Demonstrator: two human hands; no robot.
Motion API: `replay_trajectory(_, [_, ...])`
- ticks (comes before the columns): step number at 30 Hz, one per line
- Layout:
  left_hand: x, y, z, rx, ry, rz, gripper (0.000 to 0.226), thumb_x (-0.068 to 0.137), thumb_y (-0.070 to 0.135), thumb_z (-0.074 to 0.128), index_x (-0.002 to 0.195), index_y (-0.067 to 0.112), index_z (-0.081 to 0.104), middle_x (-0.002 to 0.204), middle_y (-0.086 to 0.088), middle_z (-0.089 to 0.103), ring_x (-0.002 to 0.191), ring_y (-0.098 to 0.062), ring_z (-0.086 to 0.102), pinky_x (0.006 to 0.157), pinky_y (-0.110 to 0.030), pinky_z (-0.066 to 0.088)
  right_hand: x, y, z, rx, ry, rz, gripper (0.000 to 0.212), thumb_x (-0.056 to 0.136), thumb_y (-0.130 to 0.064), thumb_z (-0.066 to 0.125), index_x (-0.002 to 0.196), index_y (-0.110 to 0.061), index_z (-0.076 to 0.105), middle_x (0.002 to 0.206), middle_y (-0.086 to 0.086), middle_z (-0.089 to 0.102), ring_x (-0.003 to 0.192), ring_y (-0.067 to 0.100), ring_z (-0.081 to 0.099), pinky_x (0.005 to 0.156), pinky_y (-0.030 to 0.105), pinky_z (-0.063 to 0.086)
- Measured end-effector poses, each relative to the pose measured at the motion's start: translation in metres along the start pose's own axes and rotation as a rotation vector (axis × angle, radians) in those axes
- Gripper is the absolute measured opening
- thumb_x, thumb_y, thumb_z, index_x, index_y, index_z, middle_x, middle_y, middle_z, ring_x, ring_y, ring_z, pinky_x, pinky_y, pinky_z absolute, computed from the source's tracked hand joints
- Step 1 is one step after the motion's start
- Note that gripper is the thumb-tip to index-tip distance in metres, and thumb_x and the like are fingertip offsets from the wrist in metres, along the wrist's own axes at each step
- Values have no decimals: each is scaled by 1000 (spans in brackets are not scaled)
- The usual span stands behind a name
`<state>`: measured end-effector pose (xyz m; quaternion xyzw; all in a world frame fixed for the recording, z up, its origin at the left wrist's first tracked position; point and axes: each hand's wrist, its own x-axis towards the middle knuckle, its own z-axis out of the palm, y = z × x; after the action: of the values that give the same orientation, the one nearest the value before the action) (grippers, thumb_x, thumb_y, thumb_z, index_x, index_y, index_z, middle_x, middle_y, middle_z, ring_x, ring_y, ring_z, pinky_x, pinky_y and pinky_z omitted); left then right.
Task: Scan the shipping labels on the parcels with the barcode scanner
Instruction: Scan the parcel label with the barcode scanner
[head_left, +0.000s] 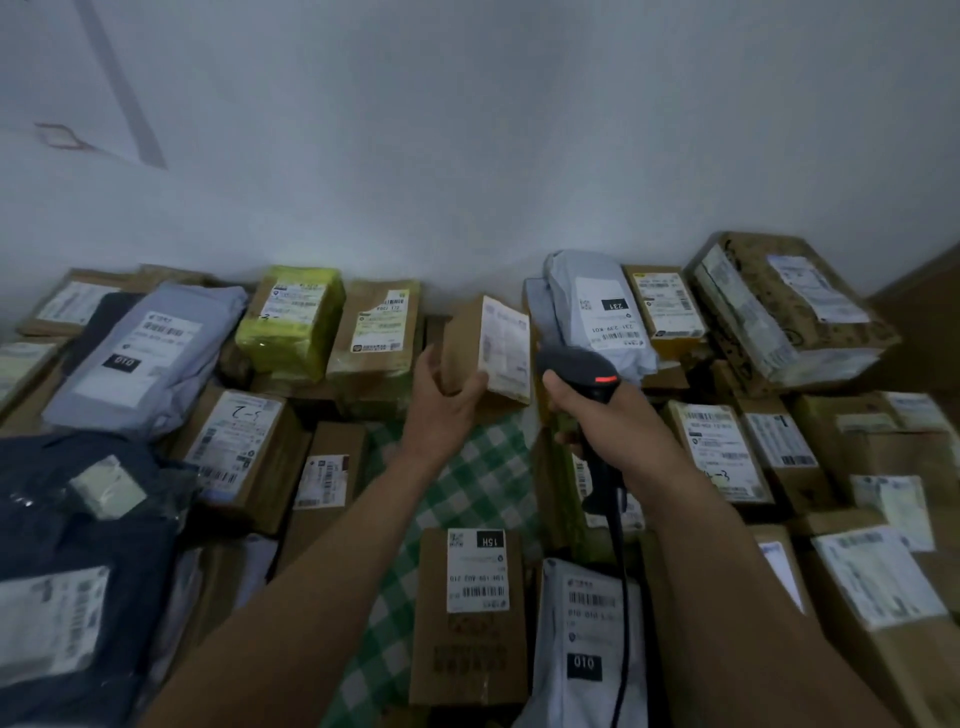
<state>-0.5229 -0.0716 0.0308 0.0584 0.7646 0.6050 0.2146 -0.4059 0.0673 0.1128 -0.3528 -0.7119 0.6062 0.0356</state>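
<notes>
my left hand (447, 410) is gripping a small cardboard box (485, 351) from below, lifted above the checked cloth (467, 483) with its label (503, 343) turned toward the scanner (582, 374), which my right hand (597, 415) is holding by the handle. the box is looking light and stiff, so i'm holding its bottom edge. parcels are crowding both sides, and the scanner cable (621, 571) is trailing over a grey mailer (582, 644).

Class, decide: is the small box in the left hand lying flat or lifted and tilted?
Lifted and tilted: the left hand holds the small box on edge, label facing the barcode scanner.
</notes>
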Motion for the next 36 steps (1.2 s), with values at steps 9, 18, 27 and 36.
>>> replay_trajectory(9, [-105, 7, -26, -373, -81, 7, 80, 89, 23, 79, 155, 38, 36, 134, 5, 59, 124, -16, 62, 102, -41, 56, -78, -14, 13, 114, 12, -201, 32, 93, -43, 74, 124, -39, 67, 110, -18, 75, 102, -1, 70, 67, 9, 52])
replay_trajectory(18, [-130, 19, -62, -86, -160, 79, 83, 82, 22, 85, 152, 42, 45, 135, 11, 60, 116, -1, 60, 91, -23, 55, -124, -12, 11, 79, -34, -229, 37, 93, -42, 73, 129, -41, 62, 114, -24, 69, 103, -5, 63, 62, 9, 53])
replay_trajectory(27, [-102, 34, -98, 57, -81, 67, 38, 85, 39, 80, 110, 64, 65, 138, 8, 62, 121, -14, 60, 104, -45, 53, -143, -14, 11, -104, -171, -212, 34, 96, -39, 72, 128, -32, 64, 92, -6, 77, 66, -2, 68, 57, 13, 50])
replay_trajectory(36, [-85, 37, -113, 171, -146, 63, 43, 92, 33, 74, 132, 43, 64, 148, 3, 54, 130, -19, 53, 110, -41, 46, -142, -14, 18, -196, -199, -242, 39, 92, -46, 74, 128, -35, 64, 79, -18, 69, 64, -5, 66, 59, 13, 49])
